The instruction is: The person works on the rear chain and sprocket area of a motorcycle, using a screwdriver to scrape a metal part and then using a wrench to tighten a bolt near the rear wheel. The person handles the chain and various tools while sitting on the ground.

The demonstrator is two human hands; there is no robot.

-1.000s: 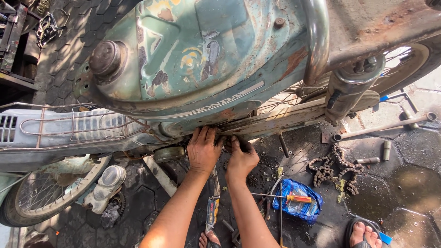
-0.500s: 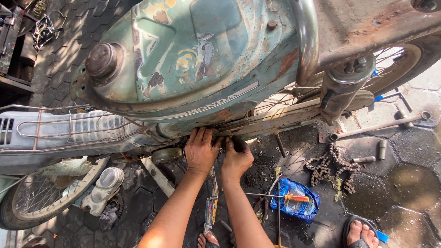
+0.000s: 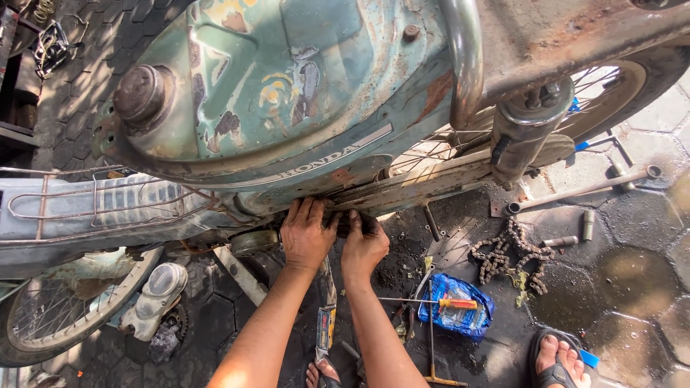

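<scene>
The left hand [image 3: 307, 233] presses flat, fingers spread, against the underside of the rusty green motorcycle body [image 3: 287, 93], apparently bracing there; it closes on nothing that shows. The right hand [image 3: 363, 243], just beside it at 3 o'clock, curls its fingers around a dark greasy part [image 3: 343, 221] tucked under the frame, though whether it truly clamps it cannot be told. Both hands reach up from below because the part sits under the chain cover [image 3: 417, 187]. At 3 o'clock from the hands a loose drive chain [image 3: 503, 251] lies heaped on the oily paving. At 5 o'clock a screwdriver with an orange handle [image 3: 445, 302] rests across a blue bag [image 3: 460, 316], within easy reach. A sandalled foot [image 3: 557, 363] stands beyond, at 4 o'clock.
</scene>
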